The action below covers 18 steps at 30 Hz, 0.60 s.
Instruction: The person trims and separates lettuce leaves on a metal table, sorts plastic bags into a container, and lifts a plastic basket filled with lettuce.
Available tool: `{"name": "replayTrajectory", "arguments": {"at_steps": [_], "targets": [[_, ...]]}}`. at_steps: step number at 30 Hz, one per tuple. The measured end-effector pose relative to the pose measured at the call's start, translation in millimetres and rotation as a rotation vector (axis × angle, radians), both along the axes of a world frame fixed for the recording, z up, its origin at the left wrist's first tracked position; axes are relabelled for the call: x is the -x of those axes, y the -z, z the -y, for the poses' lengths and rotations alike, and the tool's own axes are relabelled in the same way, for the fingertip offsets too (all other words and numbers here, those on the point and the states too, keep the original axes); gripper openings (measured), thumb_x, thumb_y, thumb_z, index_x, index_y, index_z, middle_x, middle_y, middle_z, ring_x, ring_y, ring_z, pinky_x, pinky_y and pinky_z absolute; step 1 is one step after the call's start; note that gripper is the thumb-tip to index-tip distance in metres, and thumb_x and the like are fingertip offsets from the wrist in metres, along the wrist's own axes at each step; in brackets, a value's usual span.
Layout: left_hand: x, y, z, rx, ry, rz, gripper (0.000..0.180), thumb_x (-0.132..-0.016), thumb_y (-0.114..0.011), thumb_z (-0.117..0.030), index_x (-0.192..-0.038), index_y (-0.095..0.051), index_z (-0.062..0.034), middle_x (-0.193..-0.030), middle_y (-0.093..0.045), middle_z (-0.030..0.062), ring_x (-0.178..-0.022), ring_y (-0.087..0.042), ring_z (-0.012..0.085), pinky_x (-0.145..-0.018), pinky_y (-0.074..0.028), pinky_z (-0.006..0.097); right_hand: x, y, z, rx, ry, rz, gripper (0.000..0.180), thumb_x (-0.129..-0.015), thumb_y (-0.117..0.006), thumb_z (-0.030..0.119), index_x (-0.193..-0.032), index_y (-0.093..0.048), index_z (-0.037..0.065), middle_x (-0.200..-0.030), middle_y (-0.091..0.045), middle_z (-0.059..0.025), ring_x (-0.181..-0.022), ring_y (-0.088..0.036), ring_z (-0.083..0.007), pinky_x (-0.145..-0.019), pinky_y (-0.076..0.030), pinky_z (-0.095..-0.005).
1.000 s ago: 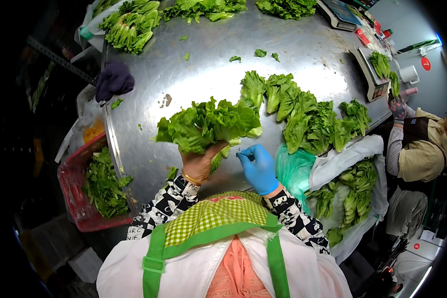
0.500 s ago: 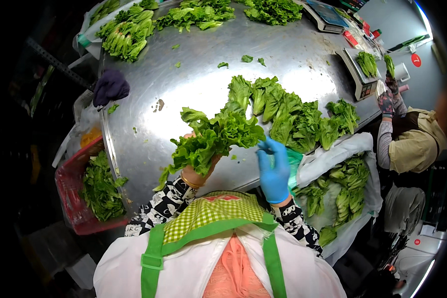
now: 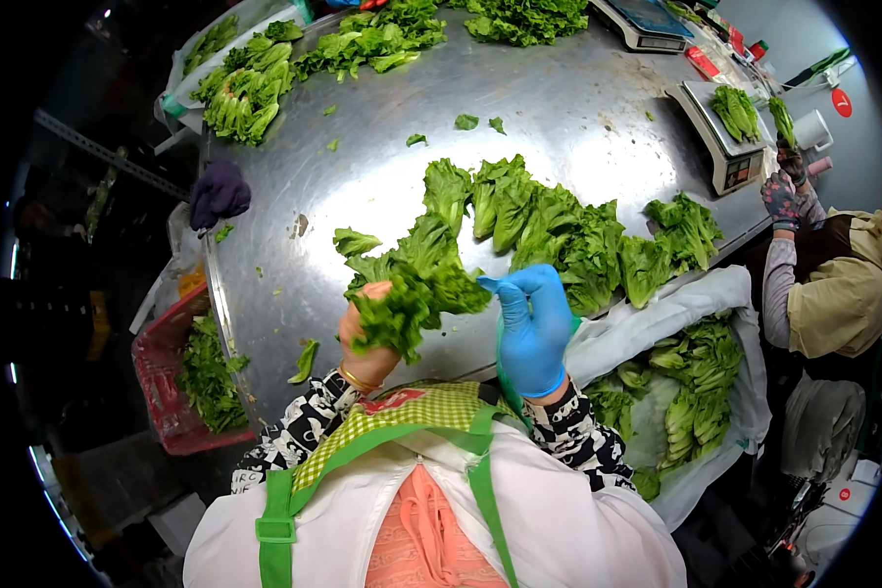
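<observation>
Just below the centre of the frame, the bare left hand (image 3: 363,338) is gripping a bunch of frilly green lettuce leaves (image 3: 412,279), its fingers curled tight around the lower stalk end while the leaves are fanning up and to the right above the knuckles. The right hand in a blue rubber glove (image 3: 534,328) is hovering just beside the bunch on its right, fingers held loosely together and slightly bent; its fingertips (image 3: 500,286) are pointing toward the leaf edge, and whether they are touching it I cannot tell.

Judging by this, the step in hand looks like trimming or sorting the bunch: one hand is steadying it while the other is coming in to pick at it. The next move would seem to call for the gloved fingertips closing on a single leaf without tearing the rest.

The bunch is hanging over the lower edge of the shiny steel table (image 3: 363,167), left of a row of lettuce heads (image 3: 568,235).
</observation>
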<state>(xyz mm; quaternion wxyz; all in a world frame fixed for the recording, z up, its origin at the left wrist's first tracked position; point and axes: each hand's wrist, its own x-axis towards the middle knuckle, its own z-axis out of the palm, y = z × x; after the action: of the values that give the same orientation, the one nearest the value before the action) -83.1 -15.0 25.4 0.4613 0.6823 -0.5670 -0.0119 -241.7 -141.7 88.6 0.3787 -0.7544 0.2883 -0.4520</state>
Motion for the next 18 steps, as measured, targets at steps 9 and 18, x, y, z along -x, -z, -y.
{"name": "replayTrajectory", "arguments": {"at_steps": [9,18], "targets": [[13.0,-43.5,52.9,-0.024,-0.01,-1.649,0.038,-0.076,-0.067,0.003,-0.112,-0.052,-0.0003,-0.097,-0.063,0.0105,-0.081,-0.063,0.0222,-0.069,-0.055,0.033,-24.1,25.3,-4.0,-0.553,-0.348,-0.009,0.11,-0.06,-0.085,0.022,-0.14,-0.012,0.001,-0.138,-0.031,-0.0182,-0.127,-0.037,-0.0285,-0.097,-0.042,-0.0373],[30.9,-39.8,107.0,-0.342,0.315,-1.453,0.084,-0.076,-0.072,-0.033,-0.14,-0.023,-0.0089,-0.135,-0.039,0.0093,-0.124,-0.036,0.0215,-0.102,-0.031,0.037,-10.5,52.7,32.7,-0.734,-0.231,0.11,0.071,-0.074,-0.075,0.014,-0.129,-0.031,0.001,-0.122,-0.048,-0.0131,-0.106,-0.053,-0.0204,-0.088,-0.045,-0.0326]]}}
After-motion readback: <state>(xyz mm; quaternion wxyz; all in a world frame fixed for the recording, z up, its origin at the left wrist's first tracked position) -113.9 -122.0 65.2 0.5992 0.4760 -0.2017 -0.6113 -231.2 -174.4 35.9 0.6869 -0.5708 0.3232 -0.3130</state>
